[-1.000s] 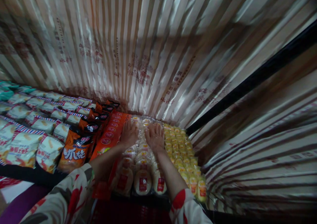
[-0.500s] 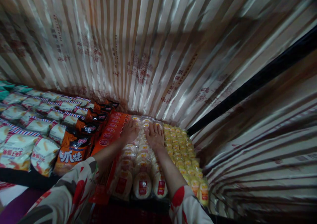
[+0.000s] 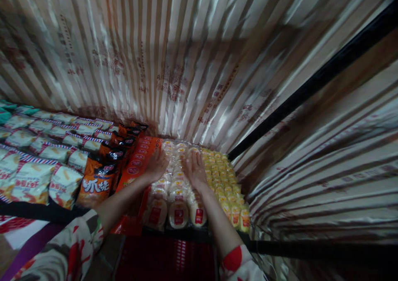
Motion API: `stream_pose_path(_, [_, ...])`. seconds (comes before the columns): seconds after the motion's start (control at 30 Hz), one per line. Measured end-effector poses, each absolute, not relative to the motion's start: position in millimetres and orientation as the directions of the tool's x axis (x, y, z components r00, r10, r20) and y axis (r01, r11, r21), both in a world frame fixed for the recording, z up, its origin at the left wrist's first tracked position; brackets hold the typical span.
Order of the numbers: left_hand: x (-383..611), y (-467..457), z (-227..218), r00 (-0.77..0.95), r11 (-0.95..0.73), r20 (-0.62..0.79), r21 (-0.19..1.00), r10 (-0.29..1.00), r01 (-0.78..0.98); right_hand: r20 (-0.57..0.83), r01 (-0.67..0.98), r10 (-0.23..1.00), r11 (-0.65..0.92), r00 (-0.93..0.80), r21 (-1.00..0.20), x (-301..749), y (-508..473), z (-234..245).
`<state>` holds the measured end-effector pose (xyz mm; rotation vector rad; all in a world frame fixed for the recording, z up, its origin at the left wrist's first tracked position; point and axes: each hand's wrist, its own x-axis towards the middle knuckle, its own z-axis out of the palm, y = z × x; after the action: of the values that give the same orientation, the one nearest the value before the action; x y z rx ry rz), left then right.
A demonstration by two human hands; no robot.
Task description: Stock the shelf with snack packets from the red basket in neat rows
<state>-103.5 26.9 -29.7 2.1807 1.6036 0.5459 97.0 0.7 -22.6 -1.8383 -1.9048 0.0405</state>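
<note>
Both my hands reach to the back of a shelf. My left hand [image 3: 157,167] lies flat with fingers stretched on the left side of the rows of pale round cake packets with red labels [image 3: 178,206]. My right hand [image 3: 195,169] lies flat on the same rows, fingers extended, near their right side. Neither hand holds anything. Left of the cakes runs a row of orange-red packets [image 3: 139,161]. Right of them stands a row of small yellow packets [image 3: 224,185].
Orange-and-black snack bags [image 3: 97,183] and white snack bags with striped tops [image 3: 34,177] fill the shelf to the left. A striped shiny sheet [image 3: 174,65] covers the back and right side. A black shelf edge [image 3: 280,248] runs along the front right.
My hands stay pressed on the cake packets, slid slightly back. The view has pulled away a little and my arms are more outstretched.
</note>
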Motion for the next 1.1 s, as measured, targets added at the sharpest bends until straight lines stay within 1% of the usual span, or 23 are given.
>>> stream_pose_path(0.1, [-102, 11, -32, 0.285, -0.235, -0.010, 0.538, 0.958, 0.809, 0.324, 0.943, 0.946, 0.103, 0.005, -0.316, 90, -18, -30])
stream_pose_path(0.17, [-99, 6, -34, 0.278, -0.217, -0.033, 0.539, 0.960, 0.814, 0.268, 0.955, 0.963, 0.061, 0.020, -0.292, 86, -26, -29])
stream_pose_path(0.27, [-94, 3, -37, 0.252, -0.200, -0.024, 0.538, 0.967, 0.819, 0.136, 0.965, 0.988, -0.034, 0.072, -0.258, 81, -29, -25])
stream_pose_path(0.33, [-92, 1, -40, 0.241, -0.191, -0.024, 0.537, 0.970, 0.821, 0.074, 0.967, 0.993, -0.076, 0.097, -0.244, 79, -29, -22])
stream_pose_path(0.5, [-87, -2, -45, 0.239, -0.208, 0.006, 0.514, 0.971, 0.832, 0.040, 0.975, 0.995, -0.081, 0.091, -0.208, 75, -26, -21])
stream_pose_path(0.6, [-89, -1, -41, 0.226, -0.212, 0.034, 0.504, 0.973, 0.837, 0.082, 0.968, 0.993, -0.066, 0.088, -0.241, 76, -28, -17])
stream_pose_path(0.7, [-97, -3, -35, 0.220, -0.213, 0.048, 0.509, 0.974, 0.834, 0.185, 0.948, 0.979, -0.021, 0.083, -0.316, 79, -36, -12])
stream_pose_path(0.83, [-116, -22, -40, 0.231, -0.251, 0.109, 0.574, 0.967, 0.779, 0.308, 0.921, 0.948, 0.043, 0.085, -0.387, 86, -60, -10])
stream_pose_path(0.93, [-124, -46, -54, 0.207, -0.244, 0.132, 0.619, 0.969, 0.747, 0.365, 0.914, 0.926, 0.065, 0.094, -0.400, 88, -84, -18])
stream_pose_path(1.0, [-123, -59, -62, 0.238, -0.283, 0.157, 0.622, 0.959, 0.730, 0.385, 0.911, 0.916, 0.061, 0.111, -0.407, 88, -99, -25])
stream_pose_path(1.1, [-117, -66, -67, 0.235, -0.279, 0.153, 0.611, 0.960, 0.741, 0.393, 0.928, 0.915, 0.066, 0.091, -0.368, 87, -114, -35])
